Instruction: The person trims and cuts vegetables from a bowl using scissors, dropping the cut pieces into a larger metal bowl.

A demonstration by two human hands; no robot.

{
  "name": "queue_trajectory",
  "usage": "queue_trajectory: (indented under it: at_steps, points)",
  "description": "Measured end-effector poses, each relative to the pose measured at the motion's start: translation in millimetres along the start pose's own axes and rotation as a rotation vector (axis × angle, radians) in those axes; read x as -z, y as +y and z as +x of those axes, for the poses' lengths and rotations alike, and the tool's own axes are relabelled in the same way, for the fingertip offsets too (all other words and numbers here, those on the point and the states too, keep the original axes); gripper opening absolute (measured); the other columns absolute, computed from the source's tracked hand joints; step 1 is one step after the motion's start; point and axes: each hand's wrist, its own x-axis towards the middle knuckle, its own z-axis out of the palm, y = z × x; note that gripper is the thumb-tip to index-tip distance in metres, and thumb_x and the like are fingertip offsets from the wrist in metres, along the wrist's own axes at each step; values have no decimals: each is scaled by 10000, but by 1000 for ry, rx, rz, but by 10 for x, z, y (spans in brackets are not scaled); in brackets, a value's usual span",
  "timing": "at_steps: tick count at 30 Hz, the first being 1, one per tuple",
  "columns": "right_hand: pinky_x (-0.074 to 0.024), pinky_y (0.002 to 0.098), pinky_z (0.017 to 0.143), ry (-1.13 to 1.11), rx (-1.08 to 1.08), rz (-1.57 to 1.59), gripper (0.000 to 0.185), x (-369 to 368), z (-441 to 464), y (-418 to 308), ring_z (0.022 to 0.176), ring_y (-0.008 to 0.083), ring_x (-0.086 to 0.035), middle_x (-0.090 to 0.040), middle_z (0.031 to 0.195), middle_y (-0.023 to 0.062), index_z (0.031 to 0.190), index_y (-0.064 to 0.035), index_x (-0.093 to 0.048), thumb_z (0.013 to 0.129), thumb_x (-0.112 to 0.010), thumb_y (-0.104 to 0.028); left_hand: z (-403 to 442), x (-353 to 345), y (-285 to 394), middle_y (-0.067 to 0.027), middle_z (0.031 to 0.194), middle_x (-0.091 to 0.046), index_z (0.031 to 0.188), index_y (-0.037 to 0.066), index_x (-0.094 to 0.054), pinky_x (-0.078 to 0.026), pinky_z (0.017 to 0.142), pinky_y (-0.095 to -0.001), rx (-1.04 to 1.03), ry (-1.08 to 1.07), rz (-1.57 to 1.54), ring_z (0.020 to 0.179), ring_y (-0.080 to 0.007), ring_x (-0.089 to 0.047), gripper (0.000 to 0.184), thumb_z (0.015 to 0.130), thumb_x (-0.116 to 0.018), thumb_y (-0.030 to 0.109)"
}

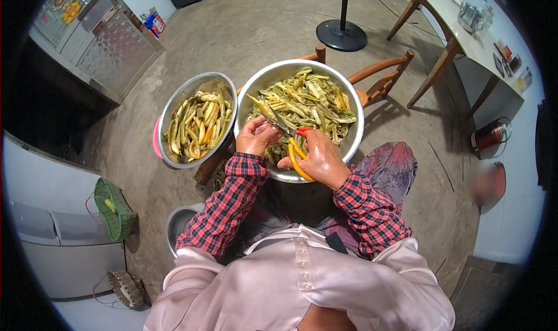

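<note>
My left hand (256, 138) is closed on a long yellow-green pepper (259, 105), whose tip points up and left over the large metal basin (358, 121). In my right hand (323, 160) is a pair of scissors (297, 164) with yellow and red handles. The scissor blades lie against the pepper just above my left fingers; how far apart they are is hard to tell. Slit and cut green peppers (308, 101) fill the large basin under both hands. To its left, a smaller metal basin (164, 113) holds whole yellow, green and orange peppers (197, 124).
A wooden chair (381, 86) stands behind the large basin. Beyond it are a black round stand base (342, 35) and a table (450, 17). A grey bucket (174, 226) sits by my left side, with a green basket (116, 209) farther left.
</note>
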Motion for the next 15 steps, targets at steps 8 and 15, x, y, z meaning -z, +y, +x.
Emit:
queue_trajectory:
  at_steps: [8,15]
  points:
    - [-457,437,808,43,27,-55,857,4,4,-4,883,365,-587,-610,925,219,1039,68,-583,551,-835,-590,-10,-41,-11,-134,1056,-639,1144,-28,-508,-584,803,-340,-53,-25,-57,932,-227,-657,337,834,-637,-58]
    - [-464,429,829,15,-25,-9,844,26,4,-33,919,362,-598,-618,941,223,1027,70,-602,553,-839,-587,9,-9,-11,-118,996,-651,1105,-20,-522,-588,773,-315,-5,-32,-49,883,-203,-662,299,831,-637,-55]
